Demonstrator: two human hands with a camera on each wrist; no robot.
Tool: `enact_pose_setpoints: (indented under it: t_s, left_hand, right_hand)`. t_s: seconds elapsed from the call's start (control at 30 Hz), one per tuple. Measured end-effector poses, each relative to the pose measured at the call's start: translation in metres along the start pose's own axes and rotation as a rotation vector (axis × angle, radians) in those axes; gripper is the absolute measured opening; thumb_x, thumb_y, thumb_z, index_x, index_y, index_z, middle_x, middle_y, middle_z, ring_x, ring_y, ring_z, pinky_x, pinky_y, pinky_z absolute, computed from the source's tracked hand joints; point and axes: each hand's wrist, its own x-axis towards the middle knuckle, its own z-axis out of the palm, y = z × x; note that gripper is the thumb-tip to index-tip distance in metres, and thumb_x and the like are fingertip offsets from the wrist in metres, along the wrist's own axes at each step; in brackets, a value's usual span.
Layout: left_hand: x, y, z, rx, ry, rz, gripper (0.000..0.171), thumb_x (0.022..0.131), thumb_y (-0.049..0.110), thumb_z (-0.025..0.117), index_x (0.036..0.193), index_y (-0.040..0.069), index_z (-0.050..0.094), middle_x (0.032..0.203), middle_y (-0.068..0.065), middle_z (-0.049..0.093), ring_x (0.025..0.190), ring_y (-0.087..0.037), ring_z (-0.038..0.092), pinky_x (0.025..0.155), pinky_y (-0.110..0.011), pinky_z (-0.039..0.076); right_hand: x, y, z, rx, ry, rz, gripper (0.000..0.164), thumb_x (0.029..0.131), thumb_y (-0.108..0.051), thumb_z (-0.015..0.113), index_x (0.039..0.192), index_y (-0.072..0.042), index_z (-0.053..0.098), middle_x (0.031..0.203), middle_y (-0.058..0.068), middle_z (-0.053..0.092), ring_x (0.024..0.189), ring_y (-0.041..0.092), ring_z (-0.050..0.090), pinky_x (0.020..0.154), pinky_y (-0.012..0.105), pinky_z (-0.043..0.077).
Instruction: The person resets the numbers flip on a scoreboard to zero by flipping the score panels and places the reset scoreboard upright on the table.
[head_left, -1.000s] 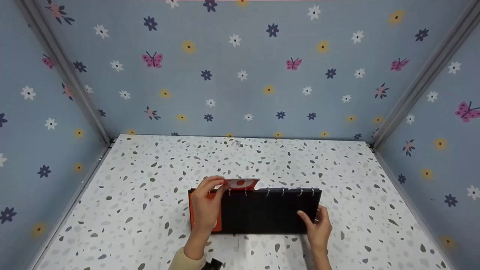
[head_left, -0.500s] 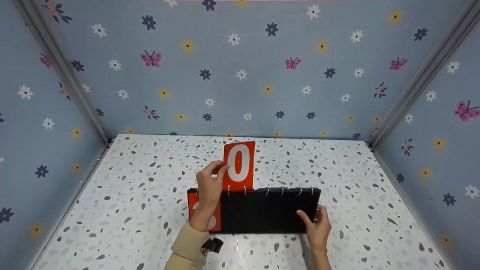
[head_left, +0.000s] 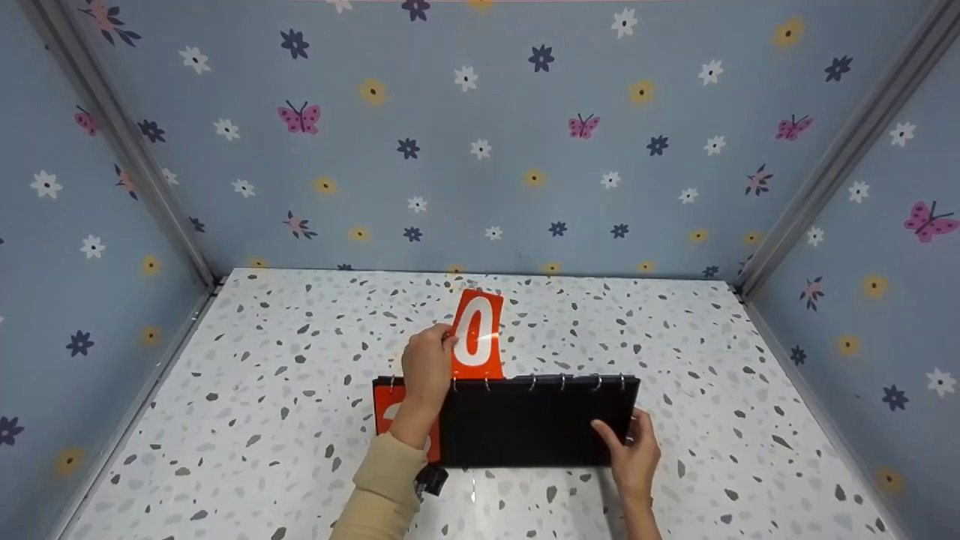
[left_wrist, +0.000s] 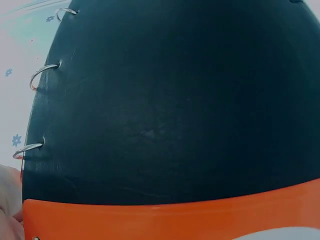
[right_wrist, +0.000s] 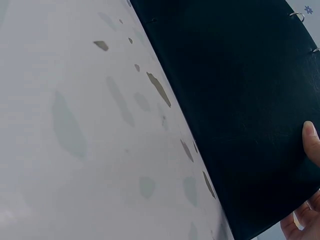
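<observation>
A black flip scoreboard (head_left: 525, 431) with metal rings along its top edge is held tilted up over the table in the head view. My left hand (head_left: 426, 369) pinches the left edge of a red number card (head_left: 477, 337) showing a white 0, raised above the rings and slightly bent. At the board's left end hangs another red number card (head_left: 385, 409), partly behind my left wrist; its orange-red face (left_wrist: 125, 217) crosses the bottom of the left wrist view. My right hand (head_left: 636, 456) grips the board's right end, thumb on the front and fingers behind.
A white speckled table (head_left: 750, 420) lies under and around the board. Blue flowered panels (head_left: 480, 172) close off the back and both sides, with grey metal posts (head_left: 161, 176) at the corners. A black wrist device (head_left: 432, 478) sits at my left sleeve.
The 0 card has swung from lying almost edge-on at the rings to raised, then bent a little. My left hand went up, then slightly right. My right hand keeps its place.
</observation>
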Motion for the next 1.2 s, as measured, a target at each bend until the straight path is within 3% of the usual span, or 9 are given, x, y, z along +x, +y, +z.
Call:
enact_pose_setpoints:
  t_s: [0.13,0.3,0.63,0.83,0.93,1.03,1.2]
  left_hand:
    - [0.001,0.001,-0.001,0.094,-0.022,-0.004,0.023,0.077,0.008,0.071,0.097,-0.003,0.068,0.084,-0.013,0.067,0.073,-0.023,0.063,0.064,-0.033,0.051]
    - [-0.002,0.0,-0.005,0.123,-0.004,0.016,0.024,0.077,0.013,0.072,0.097,-0.001,0.068,0.084,-0.013,0.067,0.074,-0.024,0.063,0.067,-0.035,0.05]
    - [-0.029,-0.004,-0.018,0.045,0.189,0.117,0.02,0.078,0.01,0.071,0.094,0.001,0.065,0.091,-0.011,0.062,0.084,-0.027,0.058,0.073,-0.04,0.046]
    - [-0.051,-0.007,-0.026,-0.028,0.307,0.168,0.028,0.076,0.007,0.072,0.1,-0.001,0.059,0.099,-0.014,0.056,0.093,-0.029,0.051,0.081,-0.04,0.042]
    - [-0.062,-0.011,-0.028,-0.057,0.374,0.167,0.034,0.073,0.004,0.074,0.102,-0.003,0.057,0.102,-0.016,0.053,0.096,-0.03,0.048,0.083,-0.04,0.04]
    - [-0.073,-0.015,-0.031,-0.076,0.408,0.138,0.04,0.072,0.004,0.075,0.105,-0.004,0.055,0.105,-0.017,0.049,0.099,-0.029,0.046,0.086,-0.038,0.039]
    - [-0.09,-0.025,-0.034,-0.084,0.393,0.055,0.051,0.07,0.007,0.077,0.111,-0.004,0.05,0.107,-0.016,0.046,0.1,-0.027,0.043,0.087,-0.036,0.039]
  right_hand:
    - [0.0,0.0,-0.001,-0.004,-0.011,0.008,0.041,0.068,-0.014,0.08,0.1,-0.005,0.057,0.086,0.01,0.065,0.072,0.013,0.059,0.06,0.015,0.046]
    - [0.001,0.0,-0.001,-0.009,-0.022,0.006,0.042,0.068,-0.014,0.079,0.101,-0.003,0.057,0.087,0.012,0.065,0.073,0.018,0.059,0.06,0.016,0.046]
    - [0.0,0.001,-0.001,-0.027,-0.007,-0.024,0.041,0.068,-0.013,0.079,0.101,-0.005,0.056,0.084,0.009,0.064,0.072,0.013,0.059,0.059,0.019,0.047]
    - [-0.001,0.002,0.0,-0.006,0.011,-0.026,0.041,0.067,-0.01,0.08,0.1,-0.005,0.056,0.08,0.006,0.064,0.068,0.005,0.056,0.059,0.015,0.046]
    - [-0.001,0.002,0.001,-0.016,0.012,-0.02,0.041,0.067,-0.011,0.08,0.1,-0.006,0.056,0.08,0.006,0.064,0.068,0.003,0.056,0.059,0.015,0.046]
    - [0.0,0.0,0.0,-0.021,0.001,-0.005,0.041,0.068,-0.013,0.08,0.101,-0.005,0.057,0.083,0.009,0.064,0.069,0.01,0.057,0.06,0.014,0.045]
    - [0.0,0.001,0.0,-0.008,0.009,-0.006,0.041,0.067,-0.011,0.08,0.099,-0.004,0.057,0.081,0.01,0.064,0.068,0.01,0.057,0.059,0.013,0.044]
